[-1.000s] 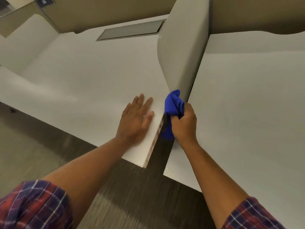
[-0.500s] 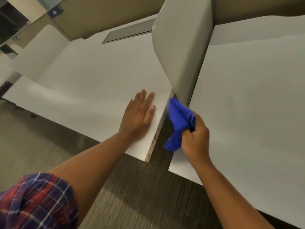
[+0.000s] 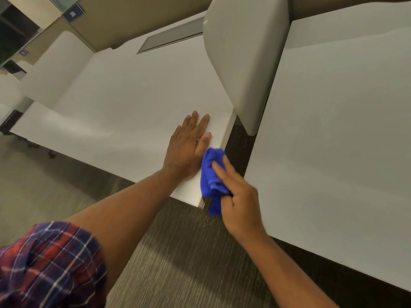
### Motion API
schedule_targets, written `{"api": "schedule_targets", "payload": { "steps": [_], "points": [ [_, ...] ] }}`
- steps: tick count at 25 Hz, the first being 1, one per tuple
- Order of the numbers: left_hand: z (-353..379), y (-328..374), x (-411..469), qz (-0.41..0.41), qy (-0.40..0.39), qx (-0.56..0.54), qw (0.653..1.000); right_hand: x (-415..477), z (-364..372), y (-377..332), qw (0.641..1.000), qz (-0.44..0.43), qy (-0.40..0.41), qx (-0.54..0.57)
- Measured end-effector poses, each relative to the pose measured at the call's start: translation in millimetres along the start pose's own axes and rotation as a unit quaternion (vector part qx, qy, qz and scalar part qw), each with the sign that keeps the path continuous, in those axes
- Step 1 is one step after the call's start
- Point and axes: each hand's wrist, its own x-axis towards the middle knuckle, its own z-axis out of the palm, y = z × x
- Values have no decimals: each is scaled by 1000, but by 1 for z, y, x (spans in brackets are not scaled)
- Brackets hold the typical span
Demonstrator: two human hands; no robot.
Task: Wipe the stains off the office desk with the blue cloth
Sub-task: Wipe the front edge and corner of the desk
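Observation:
The white office desk (image 3: 124,107) fills the left and middle of the head view. My left hand (image 3: 189,143) lies flat on it near its right front corner, fingers apart, holding nothing. My right hand (image 3: 235,196) grips the bunched blue cloth (image 3: 211,178) and presses it onto that same corner, right beside my left thumb. Part of the cloth hangs over the desk's front edge. I make out no stains on the surface.
A grey divider panel (image 3: 246,63) stands between this desk and a second white desk (image 3: 333,130) on the right, with a dark gap between them. A grey cable tray lid (image 3: 171,38) is set in the desk's back. Carpeted floor (image 3: 178,252) lies below.
My right hand has carried the cloth from the gap by the divider leftward onto the left desk's front corner. My left hand has stayed flat in place. The view has shifted.

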Motion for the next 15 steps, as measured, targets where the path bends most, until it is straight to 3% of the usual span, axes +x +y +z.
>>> {"api": "schedule_targets", "payload": {
  "steps": [4, 7, 9, 15],
  "points": [
    [2, 0, -2, 2, 11, -1, 1000, -35, -4, -5, 995, 25, -9, 99],
    [2, 0, -2, 3, 7, 4, 1000, 2, -27, -2, 988, 63, 104, 98],
    [0, 1, -1, -1, 10, 0, 1000, 43, -36, -3, 984, 83, 135, 83],
    [-2, 4, -3, 0, 1, -8, 1000, 46, -12, -13, 997, 52, 61, 21]
  ]
}}
